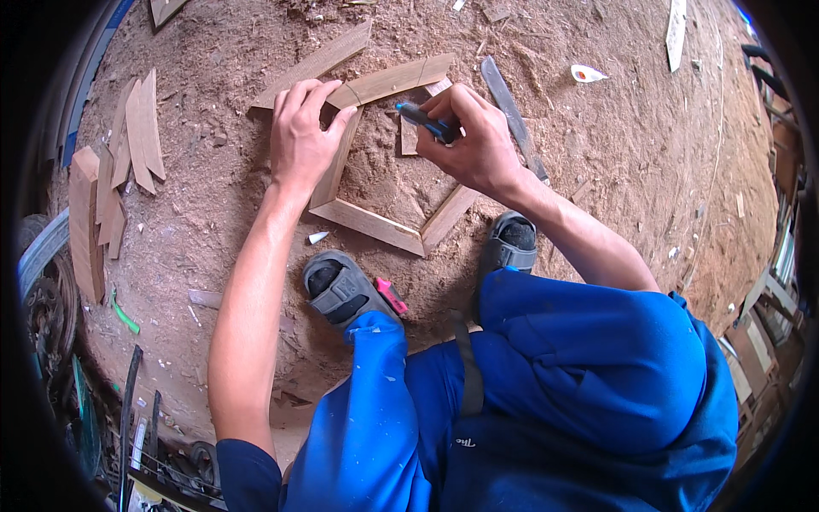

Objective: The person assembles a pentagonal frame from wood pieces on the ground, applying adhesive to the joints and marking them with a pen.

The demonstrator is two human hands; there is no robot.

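Note:
A strip of wood (397, 82) with dark pencil-like lines across it lies at the far side of a many-sided frame of wooden pieces (371, 224). My left hand (305, 132) is closed on the left end of this strip, thumb on the near side and fingers on the far side. In my right hand (473, 136) is a black and blue pen (433, 125), its blue end pointing left above the inside of the frame. Part of the frame's far right side is hidden behind my right hand. Another wooden strip (320, 61) lies just beyond my left hand.
A dark flat metal bar (510, 111) rests right of the frame. A white glue bottle (587, 74) lies farther right. Wood offcuts (143, 128) and a thick block (86, 222) are at left. Near my sandals (337, 290) lies a pink-handled tool (391, 295). Sawdust covers the ground.

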